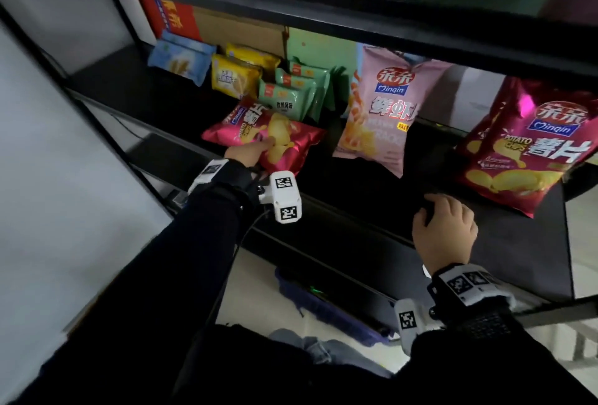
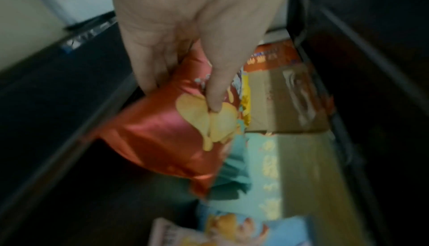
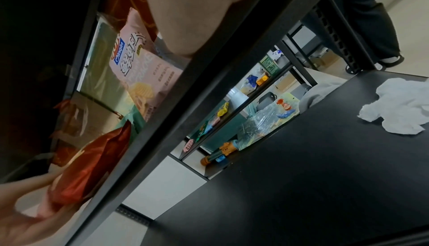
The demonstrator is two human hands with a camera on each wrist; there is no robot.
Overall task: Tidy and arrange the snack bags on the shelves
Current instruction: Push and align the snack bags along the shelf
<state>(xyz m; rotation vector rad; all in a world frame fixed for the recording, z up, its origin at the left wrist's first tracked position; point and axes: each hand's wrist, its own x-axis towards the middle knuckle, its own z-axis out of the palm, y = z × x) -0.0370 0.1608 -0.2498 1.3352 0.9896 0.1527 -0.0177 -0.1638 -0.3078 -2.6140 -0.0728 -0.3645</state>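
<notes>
- One small red chip bag (image 1: 265,136) is pinched by the left hand (image 1: 246,153), thumb on the printed face, fingers beneath.
- It hangs at the front of the black shelf (image 1: 136,94), just before the green packets (image 1: 286,95), left of the upright pink bag (image 1: 382,107).
- Judged light, air-puffed, slick foil with brittle contents: hold a corner or seam, never squeeze the middle.
- Most of the bag juts beyond the fingertips, away from the wrist, so it may droop.
- Right hand (image 1: 445,230) rests with fingers curled on the shelf's front edge, holding no bag, near the large red chip bag (image 1: 524,149).
</notes>
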